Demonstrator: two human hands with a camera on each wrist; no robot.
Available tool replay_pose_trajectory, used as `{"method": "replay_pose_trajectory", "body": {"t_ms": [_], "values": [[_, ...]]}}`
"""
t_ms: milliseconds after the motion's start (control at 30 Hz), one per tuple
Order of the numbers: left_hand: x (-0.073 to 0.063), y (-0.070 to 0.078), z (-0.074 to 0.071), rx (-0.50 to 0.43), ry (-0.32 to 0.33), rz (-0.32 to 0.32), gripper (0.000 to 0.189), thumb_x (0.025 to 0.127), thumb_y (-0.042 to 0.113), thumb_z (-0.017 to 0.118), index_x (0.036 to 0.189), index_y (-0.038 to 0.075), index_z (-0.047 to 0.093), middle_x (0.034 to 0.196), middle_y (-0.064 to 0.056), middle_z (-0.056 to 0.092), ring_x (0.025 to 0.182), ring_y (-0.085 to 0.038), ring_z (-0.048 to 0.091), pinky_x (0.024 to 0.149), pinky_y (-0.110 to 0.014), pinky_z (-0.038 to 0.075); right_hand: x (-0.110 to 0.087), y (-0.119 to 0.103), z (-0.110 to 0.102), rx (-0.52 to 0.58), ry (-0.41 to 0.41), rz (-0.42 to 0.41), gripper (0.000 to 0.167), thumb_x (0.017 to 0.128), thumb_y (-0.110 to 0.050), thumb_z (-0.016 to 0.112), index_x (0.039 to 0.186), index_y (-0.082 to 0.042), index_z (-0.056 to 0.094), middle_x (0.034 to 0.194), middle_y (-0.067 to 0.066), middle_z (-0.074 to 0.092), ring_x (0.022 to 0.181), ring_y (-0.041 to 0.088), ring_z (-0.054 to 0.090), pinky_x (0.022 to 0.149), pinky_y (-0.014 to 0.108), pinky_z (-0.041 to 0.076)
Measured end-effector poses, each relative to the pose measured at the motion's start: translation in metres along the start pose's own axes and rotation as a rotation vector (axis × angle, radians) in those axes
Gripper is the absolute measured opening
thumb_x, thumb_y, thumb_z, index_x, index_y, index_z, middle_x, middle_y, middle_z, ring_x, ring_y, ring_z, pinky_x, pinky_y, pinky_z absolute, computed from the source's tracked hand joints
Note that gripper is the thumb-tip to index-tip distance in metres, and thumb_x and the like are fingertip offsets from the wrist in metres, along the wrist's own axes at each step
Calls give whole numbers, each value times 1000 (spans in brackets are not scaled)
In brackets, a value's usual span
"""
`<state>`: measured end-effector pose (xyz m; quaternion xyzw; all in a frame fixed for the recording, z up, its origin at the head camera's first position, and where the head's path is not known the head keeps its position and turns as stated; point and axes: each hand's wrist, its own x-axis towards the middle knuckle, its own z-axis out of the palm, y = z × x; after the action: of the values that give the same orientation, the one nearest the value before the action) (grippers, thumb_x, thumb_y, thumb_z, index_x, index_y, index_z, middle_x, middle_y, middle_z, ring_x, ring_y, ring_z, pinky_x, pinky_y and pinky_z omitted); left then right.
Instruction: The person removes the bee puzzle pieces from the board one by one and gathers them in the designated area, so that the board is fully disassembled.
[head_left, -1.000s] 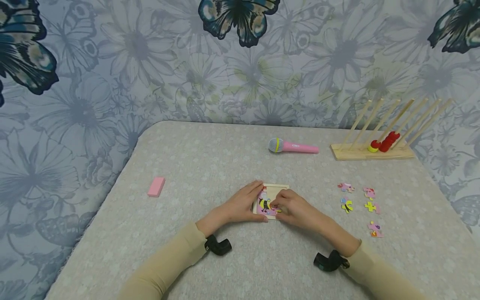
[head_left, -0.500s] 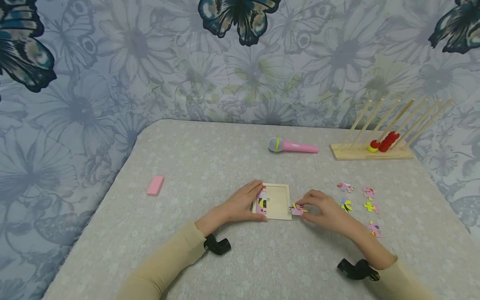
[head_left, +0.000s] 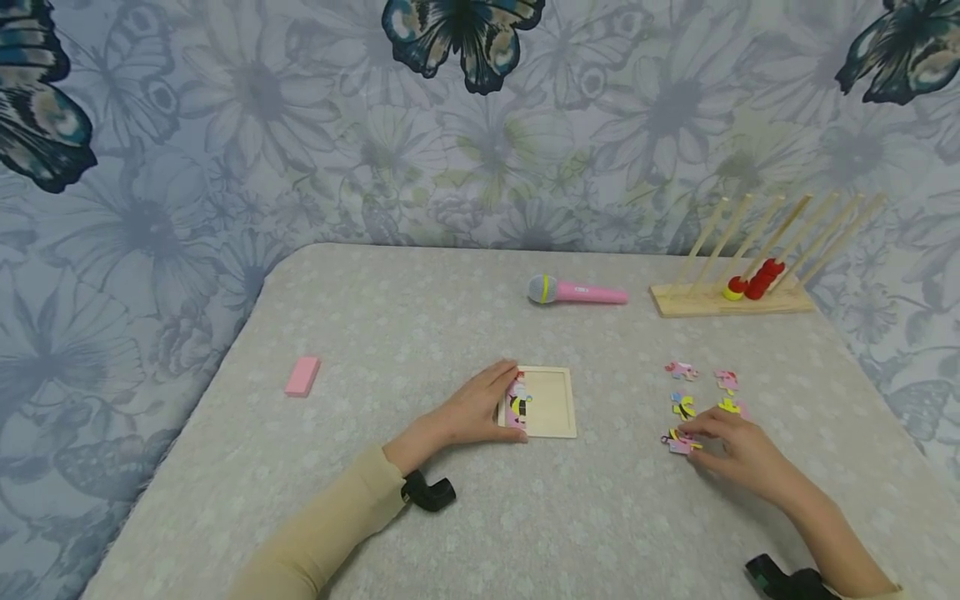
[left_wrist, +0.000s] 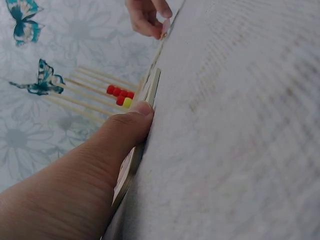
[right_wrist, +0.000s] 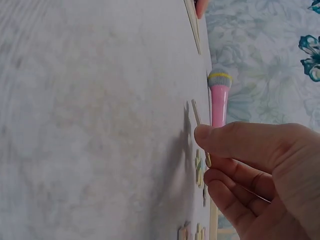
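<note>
My left hand [head_left: 474, 408] grips the left side of a shallow wooden puzzle tray [head_left: 551, 402], fingers at its far edge and thumb at its near edge. A strip of joined picture pieces [head_left: 517, 404] fills the tray's left side; bare wood shows to the right of it. Over to the right, my right hand [head_left: 750, 454] pinches a pink, yellow and black puzzle piece [head_left: 678, 443] between thumb and fingers. In the right wrist view that piece [right_wrist: 196, 111] is tilted and held just above the cloth. Several loose pieces [head_left: 682, 372] lie beyond this hand, one partly covered by it.
A pink toy microphone [head_left: 585, 292] lies at the back. Behind the loose pieces stands a wooden peg rack [head_left: 735, 302] with red and yellow beads. A pink block [head_left: 302, 377] is at the left. The patterned wall [head_left: 480, 167] borders the table.
My right hand has lifted the bee-coloured piece out of the tray and carried it right, beside the loose pieces. The left hand stays on the tray. The head view has shifted slightly.
</note>
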<state>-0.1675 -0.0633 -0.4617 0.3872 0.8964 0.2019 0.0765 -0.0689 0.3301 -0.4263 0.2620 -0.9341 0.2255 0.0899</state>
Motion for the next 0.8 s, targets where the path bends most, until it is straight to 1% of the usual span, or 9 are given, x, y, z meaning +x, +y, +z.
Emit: {"method": "replay_pose_trajectory", "body": {"t_ms": [100, 233, 300, 367, 467, 567, 633, 700, 800], "values": [[-2, -1, 0, 6, 5, 1, 107, 78, 66, 62, 148, -3, 20, 154, -13, 19, 142, -22, 12, 113, -33, 14, -2, 3, 3, -3, 9, -16, 35, 66, -4, 83, 98, -11, 71, 93, -6, 61, 82, 11, 60, 65, 31, 51], [-5, -3, -1, 10, 11, -2, 107, 78, 66, 62, 148, -3, 20, 154, -14, 19, 142, -23, 12, 113, -33, 14, -1, 5, 8, -8, 8, -36, 35, 65, -3, 83, 97, -11, 72, 94, -6, 61, 83, 11, 60, 67, 30, 51], [-6, -4, -2, 19, 8, -9, 107, 78, 66, 62, 148, -3, 20, 154, -13, 18, 142, -22, 12, 113, -32, 14, 3, 4, 7, 4, 2, -38, 34, 67, -4, 83, 98, -10, 71, 95, -6, 61, 84, 11, 60, 68, 28, 50], [-7, -4, -2, 22, 10, -15, 107, 77, 65, 63, 148, -2, 20, 154, -13, 18, 142, -22, 12, 113, -32, 13, 12, -1, 5, 51, -2, -26, 34, 69, -5, 82, 101, -10, 71, 97, -4, 62, 85, 12, 60, 70, 25, 50], [-6, -3, -4, 20, 13, -11, 107, 77, 64, 64, 148, -3, 20, 154, -14, 19, 142, -22, 13, 113, -32, 13, 32, -13, 0, 164, -17, 5, 32, 76, -9, 79, 106, -9, 69, 101, -1, 64, 88, 15, 61, 75, 22, 50], [-5, -1, -4, 9, 16, 11, 107, 78, 63, 65, 147, -4, 21, 153, -16, 20, 141, -24, 14, 113, -33, 15, 59, -27, 5, 290, -38, 5, 28, 83, -12, 74, 110, -8, 68, 102, 3, 66, 91, 20, 63, 79, 26, 52], [-4, 0, -4, 8, 12, 20, 107, 78, 63, 65, 147, -5, 21, 153, -17, 20, 141, -24, 15, 113, -32, 15, 78, -37, 16, 353, -75, -1, 27, 86, -13, 71, 111, -7, 67, 103, 4, 67, 93, 21, 63, 80, 31, 53], [-3, 0, -3, 11, 14, 25, 106, 78, 63, 65, 147, -5, 22, 152, -17, 21, 141, -24, 15, 113, -32, 15, 98, -47, 32, 401, -110, -20, 26, 87, -13, 70, 111, -4, 67, 104, 6, 67, 94, 22, 63, 82, 33, 53], [-1, 0, -1, 20, 26, 27, 107, 77, 63, 65, 147, -5, 22, 152, -16, 22, 141, -23, 15, 113, -31, 15, 126, -62, 57, 438, -158, -31, 26, 88, -14, 68, 111, -2, 67, 106, 8, 67, 95, 20, 63, 83, 33, 52]]}}
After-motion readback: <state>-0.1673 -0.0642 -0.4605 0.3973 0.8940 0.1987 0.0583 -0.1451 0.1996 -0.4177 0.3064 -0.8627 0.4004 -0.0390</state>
